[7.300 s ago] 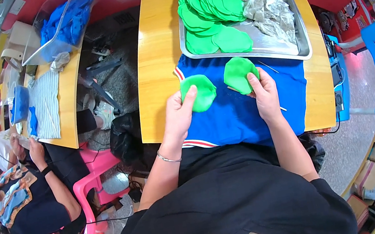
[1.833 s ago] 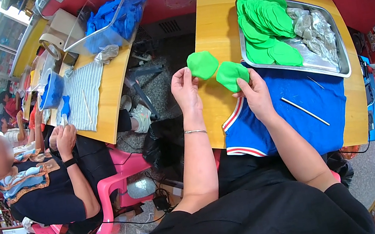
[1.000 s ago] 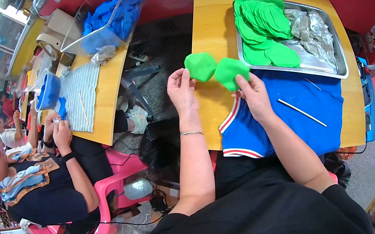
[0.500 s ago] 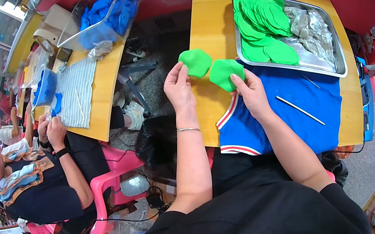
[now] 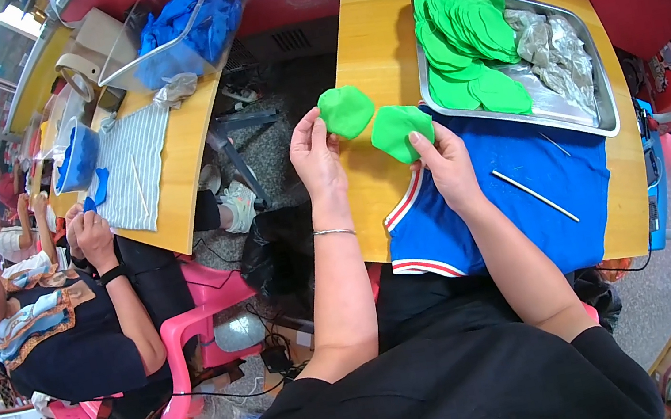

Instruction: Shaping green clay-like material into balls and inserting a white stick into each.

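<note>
Between its thumb and fingers my left hand [image 5: 316, 157] pinches the edge of a flat, thin green disc [image 5: 347, 112] with an uneven outline. A second green disc [image 5: 396, 132], also wavy-edged, is gripped by my right hand [image 5: 453, 171], the thumb pressed on its face. Both discs are held up side by side over the table's left part, a small gap between them. Beyond my right hand, a metal tray [image 5: 554, 122] carries a heap of similar green discs [image 5: 470, 29] and crumpled clear plastic [image 5: 565, 61].
A blue cloth with striped trim [image 5: 526, 221] covers the near part of the yellow table [image 5: 374, 23]. On it lie a pale stick [image 5: 535, 196] and a thin tool [image 5: 555, 144]. At left, a seated co-worker [image 5: 62, 338] handles blue pieces at another table [image 5: 193, 163], beside a pink chair [image 5: 181, 326].
The whole view has shifted slightly. My hands keep hold of the two green discs with barely any movement. The co-worker's hands have moved a little.
</note>
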`<state>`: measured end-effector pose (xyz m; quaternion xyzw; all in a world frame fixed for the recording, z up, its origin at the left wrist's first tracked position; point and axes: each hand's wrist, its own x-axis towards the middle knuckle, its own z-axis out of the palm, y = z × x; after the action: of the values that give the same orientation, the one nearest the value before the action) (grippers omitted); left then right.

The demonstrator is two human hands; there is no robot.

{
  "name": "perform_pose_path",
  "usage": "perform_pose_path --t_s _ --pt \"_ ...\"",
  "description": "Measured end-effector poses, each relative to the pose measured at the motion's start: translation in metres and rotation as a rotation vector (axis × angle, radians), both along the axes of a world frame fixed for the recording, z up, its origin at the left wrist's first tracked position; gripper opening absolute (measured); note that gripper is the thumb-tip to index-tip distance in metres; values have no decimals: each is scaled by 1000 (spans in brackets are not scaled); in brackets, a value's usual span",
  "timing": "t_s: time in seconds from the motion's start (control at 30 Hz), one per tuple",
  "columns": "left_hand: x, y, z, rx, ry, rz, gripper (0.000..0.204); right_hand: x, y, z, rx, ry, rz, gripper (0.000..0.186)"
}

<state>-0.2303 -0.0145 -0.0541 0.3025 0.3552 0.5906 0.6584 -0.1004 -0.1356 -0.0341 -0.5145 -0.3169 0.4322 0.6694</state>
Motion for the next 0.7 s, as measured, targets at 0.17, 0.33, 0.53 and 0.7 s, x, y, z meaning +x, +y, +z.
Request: perform_pose_path --t_s 0.17,0.33,0.53,0.7 --pt "0 2 -3 67 60 -29 18 3 1 -2 9 -21 4 15" --pt "3 0 -2 114 197 -57 17 0 -3 -3 122 23 138 13" --pt "13 -10 9 267 330 -246 13 7 -4 18 44 20 16 15" --pt "16 -23 6 892 1285 4 35 24 -34 64 99 39 -51 15"
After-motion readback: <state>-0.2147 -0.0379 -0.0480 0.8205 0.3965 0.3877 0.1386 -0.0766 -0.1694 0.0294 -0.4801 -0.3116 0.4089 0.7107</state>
